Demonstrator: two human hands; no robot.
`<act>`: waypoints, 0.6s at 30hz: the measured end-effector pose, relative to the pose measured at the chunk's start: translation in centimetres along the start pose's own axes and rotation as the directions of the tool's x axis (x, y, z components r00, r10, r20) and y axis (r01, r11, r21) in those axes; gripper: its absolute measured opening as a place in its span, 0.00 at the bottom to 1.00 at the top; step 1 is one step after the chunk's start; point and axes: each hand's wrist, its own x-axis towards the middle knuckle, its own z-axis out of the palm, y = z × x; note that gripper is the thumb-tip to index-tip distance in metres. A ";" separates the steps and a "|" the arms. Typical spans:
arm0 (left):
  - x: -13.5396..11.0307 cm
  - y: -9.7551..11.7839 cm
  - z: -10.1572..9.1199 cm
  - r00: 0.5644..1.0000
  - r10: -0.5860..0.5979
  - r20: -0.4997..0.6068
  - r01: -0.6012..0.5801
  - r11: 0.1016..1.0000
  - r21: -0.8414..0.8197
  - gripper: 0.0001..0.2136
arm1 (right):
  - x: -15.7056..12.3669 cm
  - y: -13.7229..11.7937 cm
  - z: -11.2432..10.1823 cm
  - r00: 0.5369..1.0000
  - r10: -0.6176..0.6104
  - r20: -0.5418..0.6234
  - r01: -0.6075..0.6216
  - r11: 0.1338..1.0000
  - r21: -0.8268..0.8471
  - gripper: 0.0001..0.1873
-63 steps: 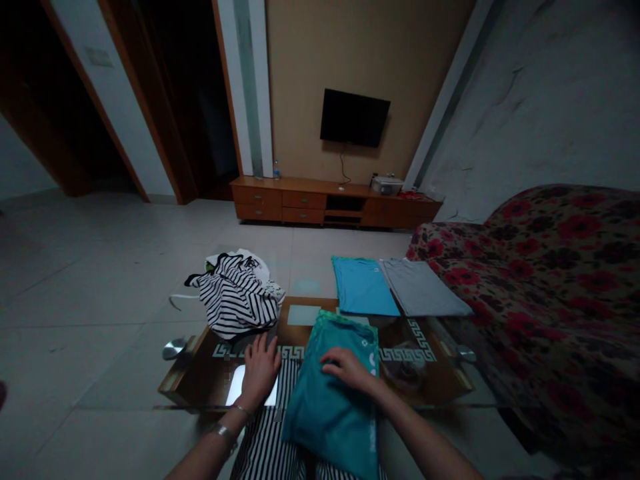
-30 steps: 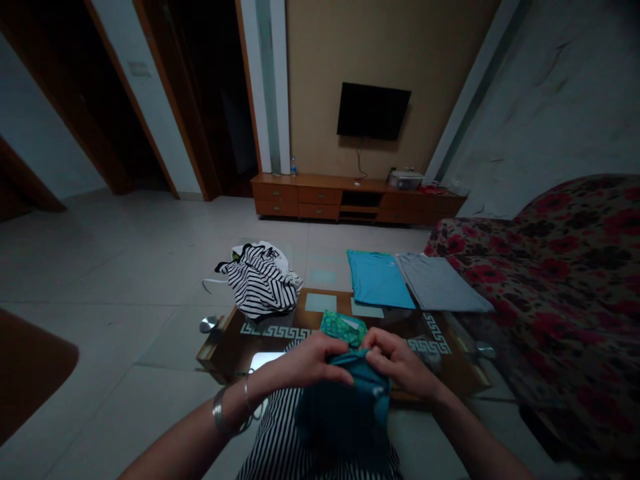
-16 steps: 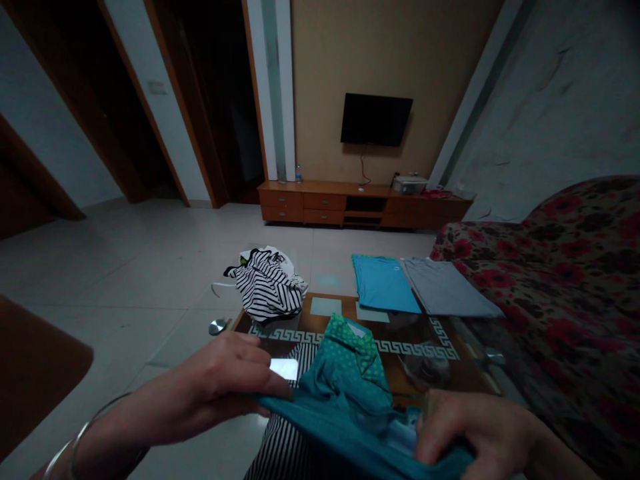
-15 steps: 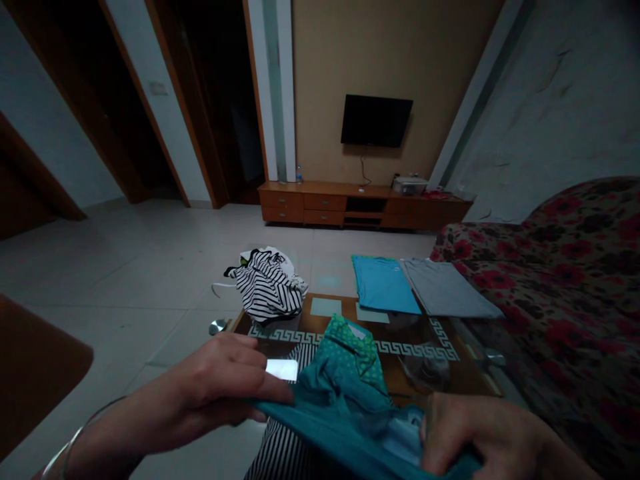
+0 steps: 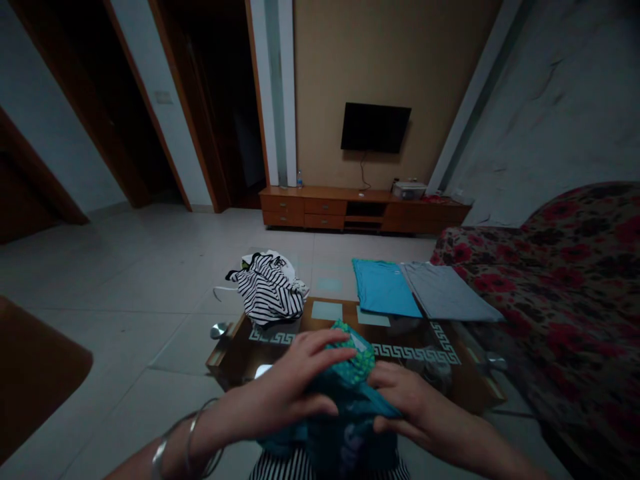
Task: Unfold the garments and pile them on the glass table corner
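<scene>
The left hand (image 5: 280, 393) and right hand (image 5: 415, 407) both grip a crumpled teal fabric garment (image 5: 345, 417) with a green dotted panel, its lower part lost in shadow at the frame's edge. It hangs over the glass-topped wooden worktop (image 5: 420, 353). Farther off lie a rumpled black-and-white striped garment (image 5: 267, 297) and flat, smooth blue (image 5: 383, 288) and grey T-shirts (image 5: 447, 292).

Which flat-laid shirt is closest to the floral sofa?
The folded grey shirt, the right one of the two laid flat, beside the red-floral fabric sofa; the folded bright blue shirt lies on its left, further from the sofa.
</scene>
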 end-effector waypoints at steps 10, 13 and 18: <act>1.3 -0.4 2.0 0.974 -0.087 0.207 0.203 0.732 -0.650 0.13 | 1.0 0.6 -0.2 0.982 0.188 0.025 -0.171 0.823 0.542 0.22; 1.3 -0.7 1.7 0.979 -0.155 0.135 0.195 0.495 -0.847 0.16 | 1.1 1.6 0.0 0.970 0.131 0.205 -0.224 0.807 0.546 0.23; 0.8 -0.5 -1.0 0.971 -0.197 0.137 0.233 0.637 -0.735 0.14 | 0.4 3.9 -0.1 0.807 0.055 0.588 -0.147 0.983 0.110 0.19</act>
